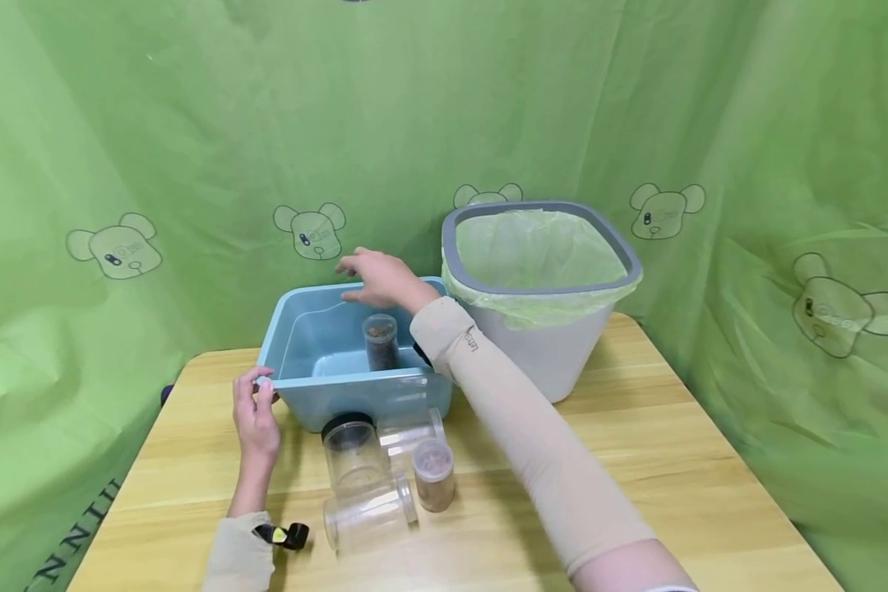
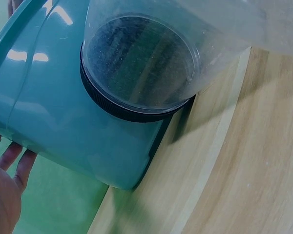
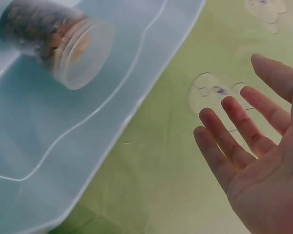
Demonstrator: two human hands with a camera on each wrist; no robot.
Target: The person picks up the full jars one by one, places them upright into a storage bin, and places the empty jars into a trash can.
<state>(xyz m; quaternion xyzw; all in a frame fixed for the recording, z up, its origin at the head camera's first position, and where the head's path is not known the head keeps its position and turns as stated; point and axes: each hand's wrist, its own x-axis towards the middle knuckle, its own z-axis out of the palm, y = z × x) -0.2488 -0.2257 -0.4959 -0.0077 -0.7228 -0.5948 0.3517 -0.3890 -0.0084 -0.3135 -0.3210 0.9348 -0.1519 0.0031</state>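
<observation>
Sleeve (image 1: 536,440) lettered "Lets" — right hand (image 1: 380,278) spread, empty, near blue tub (image 1: 363,403) — left hand (image 1: 256,418) grips its rim (image 1: 326,381).

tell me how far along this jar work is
Apparently done: one filled jar stands in the blue plastic tub. In hand: the left hand holds its rim; the right hand is empty. Likely left: another filled jar and three empty-looking clear jars on the table.

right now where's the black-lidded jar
In the head view, the black-lidded jar is left of centre on the table, just in front of the blue tub.
</observation>
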